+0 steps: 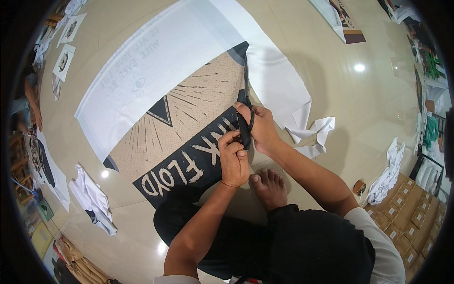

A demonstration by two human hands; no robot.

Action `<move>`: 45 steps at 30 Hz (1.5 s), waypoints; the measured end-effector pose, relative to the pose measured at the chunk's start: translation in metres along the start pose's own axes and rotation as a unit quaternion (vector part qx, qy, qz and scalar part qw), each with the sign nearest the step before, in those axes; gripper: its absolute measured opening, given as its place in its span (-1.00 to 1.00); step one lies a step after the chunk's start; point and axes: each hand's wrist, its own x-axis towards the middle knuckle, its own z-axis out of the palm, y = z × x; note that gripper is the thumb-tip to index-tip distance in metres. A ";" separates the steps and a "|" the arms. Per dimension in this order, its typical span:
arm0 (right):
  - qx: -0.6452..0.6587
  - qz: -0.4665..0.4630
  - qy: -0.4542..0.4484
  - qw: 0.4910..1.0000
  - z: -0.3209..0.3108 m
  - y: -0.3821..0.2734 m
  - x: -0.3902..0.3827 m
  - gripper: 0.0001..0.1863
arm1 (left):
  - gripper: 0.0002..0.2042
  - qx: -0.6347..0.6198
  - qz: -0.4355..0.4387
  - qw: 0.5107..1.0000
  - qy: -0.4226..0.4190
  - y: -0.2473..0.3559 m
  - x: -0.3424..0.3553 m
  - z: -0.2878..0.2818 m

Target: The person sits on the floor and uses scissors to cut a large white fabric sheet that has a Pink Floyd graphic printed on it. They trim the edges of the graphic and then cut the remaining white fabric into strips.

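Your right hand (264, 128) closed around black scissors (246, 111) handles; blades point straight away from you, up along printed sheet (189, 113) edge. Left hand (233, 158) nearer you, pinching sheet just below handles. Sheet spreads leftward on floor (331, 85).

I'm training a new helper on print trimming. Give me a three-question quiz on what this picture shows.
1. True or false: the scissors point away from the person, blades lying along the white sheet's cut edge.
2. Which hand is on the scissors' handles? A) right hand B) left hand C) both
3. Fill in: the person's bare ____ rests on the floor just below the hands.

Key: 1 true. 2 C, both hands meet at the black handles. 3 foot.
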 end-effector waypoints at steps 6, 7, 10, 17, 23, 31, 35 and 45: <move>0.020 0.013 0.008 1.000 0.011 -0.007 0.000 -0.56 | -0.89 0.006 0.002 1.000 0.002 0.000 0.002 -0.004; 0.021 0.014 0.006 1.000 0.011 -0.007 0.002 -0.55 | -0.89 0.006 0.002 1.000 0.000 0.000 0.002 -0.005; 0.024 0.017 0.010 1.000 0.012 -0.009 0.008 -0.54 | -0.89 -0.003 0.013 1.000 0.021 -0.001 0.003 -0.003; 0.037 0.019 0.023 0.999 0.018 -0.009 0.012 -0.54 | -0.90 -0.006 0.008 1.000 0.028 -0.001 0.002 -0.003; 0.052 0.018 0.015 0.998 0.019 -0.005 0.011 -0.64 | -0.91 0.016 0.007 0.999 0.028 0.001 0.004 -0.005; 0.099 0.005 0.005 0.995 0.030 -0.010 0.012 -0.53 | -0.91 0.015 0.002 1.000 0.025 0.004 0.005 -0.007; 0.103 -0.004 0.000 0.995 0.036 -0.018 0.010 -0.48 | -0.90 0.011 0.002 0.999 0.037 0.003 0.004 -0.007; 0.116 -0.010 -0.005 0.993 0.039 -0.013 0.015 -0.51 | -0.89 0.014 0.010 0.998 0.058 0.003 0.005 -0.008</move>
